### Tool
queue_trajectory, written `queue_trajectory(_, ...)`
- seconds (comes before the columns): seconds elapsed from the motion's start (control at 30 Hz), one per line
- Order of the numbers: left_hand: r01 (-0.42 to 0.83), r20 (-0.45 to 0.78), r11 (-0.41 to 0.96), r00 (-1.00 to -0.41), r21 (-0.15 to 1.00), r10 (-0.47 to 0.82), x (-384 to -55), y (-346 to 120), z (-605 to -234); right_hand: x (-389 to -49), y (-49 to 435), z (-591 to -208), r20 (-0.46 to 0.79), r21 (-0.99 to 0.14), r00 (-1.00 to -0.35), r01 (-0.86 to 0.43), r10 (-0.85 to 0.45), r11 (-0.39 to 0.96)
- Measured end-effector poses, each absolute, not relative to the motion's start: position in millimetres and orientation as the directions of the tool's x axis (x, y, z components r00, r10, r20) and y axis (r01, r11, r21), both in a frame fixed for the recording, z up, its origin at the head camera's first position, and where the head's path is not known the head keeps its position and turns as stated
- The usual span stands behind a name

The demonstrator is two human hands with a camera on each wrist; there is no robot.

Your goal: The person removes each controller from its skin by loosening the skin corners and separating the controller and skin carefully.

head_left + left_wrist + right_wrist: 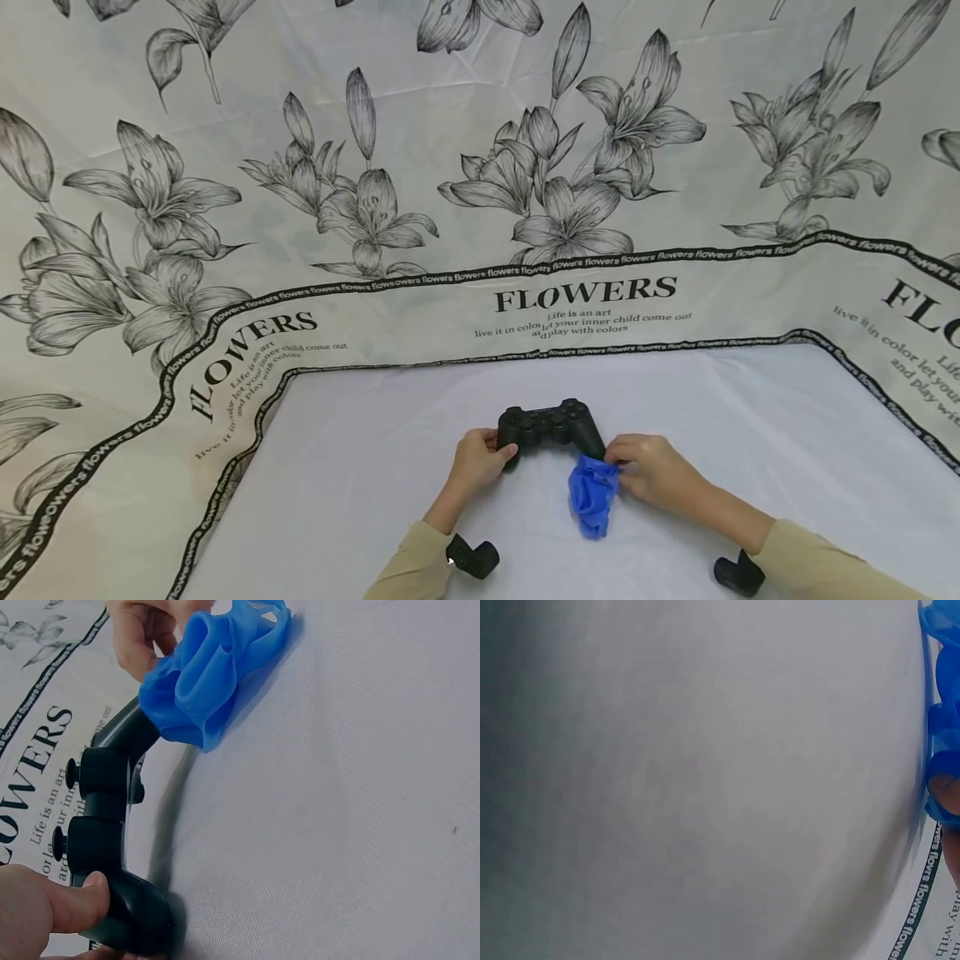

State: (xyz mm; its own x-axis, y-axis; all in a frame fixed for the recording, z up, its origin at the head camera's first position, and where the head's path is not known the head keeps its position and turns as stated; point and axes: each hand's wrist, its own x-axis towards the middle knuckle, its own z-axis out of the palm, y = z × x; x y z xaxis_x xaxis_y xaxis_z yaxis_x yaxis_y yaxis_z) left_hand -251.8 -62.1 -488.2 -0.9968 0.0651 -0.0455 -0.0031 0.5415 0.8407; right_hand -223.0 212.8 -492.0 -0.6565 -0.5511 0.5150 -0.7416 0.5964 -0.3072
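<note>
A black game controller (545, 423) is tilted up off the white cloth, its two thumbsticks showing in the left wrist view. My left hand (478, 458) grips its left handle, the thumb (94, 900) lying over the near side. At the other handle, my right hand (656, 468) pinches a crumpled blue rubber glove (594, 497) against the handle's end. The glove hangs down toward the cloth and hides that tip. Only the right fingertips and part of the glove (946, 690) enter the right wrist view, at its right edge.
White cloth (337, 467) covers the work surface. Behind it and along both sides rises a flower-printed fabric (585, 312) with black lettered bands. Black wrist devices (472, 557) sit by both sleeves.
</note>
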Motion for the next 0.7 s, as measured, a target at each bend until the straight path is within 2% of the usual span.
queue_trajectory(0.27,-0.011,-0.056,0.526,-0.996,0.850,0.071,-252,-62,-489,-234,229,-490,0.451,-0.498,-0.634,-0.762,-0.628,0.413)
queue_trajectory(0.7,-0.033,-0.085,0.528,-0.994,0.848,0.074,-254,-63,-490,-252,243,-486,0.301,-0.575,-0.544,-0.759,-0.783,0.306)
